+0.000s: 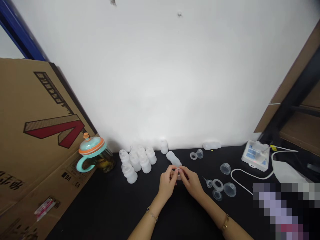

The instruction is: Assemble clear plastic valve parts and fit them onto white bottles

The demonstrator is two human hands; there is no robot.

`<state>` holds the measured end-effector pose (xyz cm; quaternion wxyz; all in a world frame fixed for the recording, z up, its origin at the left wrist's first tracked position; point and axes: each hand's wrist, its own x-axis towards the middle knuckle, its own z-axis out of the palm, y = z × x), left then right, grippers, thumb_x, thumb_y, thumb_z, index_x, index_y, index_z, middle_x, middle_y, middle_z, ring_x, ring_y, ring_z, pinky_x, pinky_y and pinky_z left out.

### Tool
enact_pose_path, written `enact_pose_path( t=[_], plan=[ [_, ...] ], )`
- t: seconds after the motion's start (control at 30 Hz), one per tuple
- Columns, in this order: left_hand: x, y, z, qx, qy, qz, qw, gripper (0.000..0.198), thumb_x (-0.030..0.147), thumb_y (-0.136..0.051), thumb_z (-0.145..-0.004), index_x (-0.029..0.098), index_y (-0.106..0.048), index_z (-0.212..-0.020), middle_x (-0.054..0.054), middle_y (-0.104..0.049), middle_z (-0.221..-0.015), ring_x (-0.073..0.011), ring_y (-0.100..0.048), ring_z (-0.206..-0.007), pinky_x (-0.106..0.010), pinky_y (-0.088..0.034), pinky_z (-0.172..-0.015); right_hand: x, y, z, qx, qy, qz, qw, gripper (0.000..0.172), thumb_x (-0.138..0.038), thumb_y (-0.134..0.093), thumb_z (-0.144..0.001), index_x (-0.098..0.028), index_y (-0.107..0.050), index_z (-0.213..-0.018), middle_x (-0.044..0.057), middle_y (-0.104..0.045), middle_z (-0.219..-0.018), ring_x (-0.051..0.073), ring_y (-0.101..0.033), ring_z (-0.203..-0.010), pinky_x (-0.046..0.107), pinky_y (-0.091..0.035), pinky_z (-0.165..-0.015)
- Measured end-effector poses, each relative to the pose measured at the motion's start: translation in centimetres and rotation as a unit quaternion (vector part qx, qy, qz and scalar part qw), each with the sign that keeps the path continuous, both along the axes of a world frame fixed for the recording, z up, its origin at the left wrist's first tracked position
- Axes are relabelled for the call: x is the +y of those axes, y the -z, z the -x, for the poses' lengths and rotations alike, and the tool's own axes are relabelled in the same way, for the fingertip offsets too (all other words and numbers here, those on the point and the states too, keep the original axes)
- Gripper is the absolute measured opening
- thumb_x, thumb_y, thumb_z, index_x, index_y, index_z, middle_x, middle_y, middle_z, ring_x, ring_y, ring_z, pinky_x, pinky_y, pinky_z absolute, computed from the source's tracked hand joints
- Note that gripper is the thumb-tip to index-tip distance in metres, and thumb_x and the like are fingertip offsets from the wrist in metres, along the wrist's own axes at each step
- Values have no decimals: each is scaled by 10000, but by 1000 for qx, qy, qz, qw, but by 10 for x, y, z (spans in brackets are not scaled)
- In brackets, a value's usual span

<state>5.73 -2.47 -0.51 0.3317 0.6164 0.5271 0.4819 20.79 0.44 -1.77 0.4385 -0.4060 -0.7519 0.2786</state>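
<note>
My left hand [168, 181] and my right hand [190, 181] meet at the middle of the black table. Between their closed fingertips they pinch a small translucent bottle part [178, 176], mostly covered by the fingers; it looks like a ring or nipple. Just behind the fingers lies a frosted white bottle body [173, 158] on its side. To the right of my right hand are loose clear pieces: a collar ring [217, 185], a nipple [209, 183], a round disc [217, 195] and a domed cap [229, 189].
Several assembled baby bottles [135, 161] stand grouped on the left, and one bottle [164, 146] stands by the wall. A lidded jug [92, 150] is beside a cardboard box [30, 133]. At right are another dome [225, 168], a white cable [243, 185] and a compartment box [255, 155].
</note>
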Motion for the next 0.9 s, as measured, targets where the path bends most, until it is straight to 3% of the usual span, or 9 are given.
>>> enact_pose_path(
  t=[0.9],
  plan=[
    [-1, 1, 2, 28, -5, -8, 1000, 309, 473, -475, -991, 201, -617, -955, 47, -573, -568, -117, -564, -493, -208, -389, -529, 0, -1, 0, -8, -10, 5, 1000, 322, -381, -444, -1022, -189, -698, -1072, 31, -714, -747, 170, -649, -601, 246, -451, -556]
  ],
)
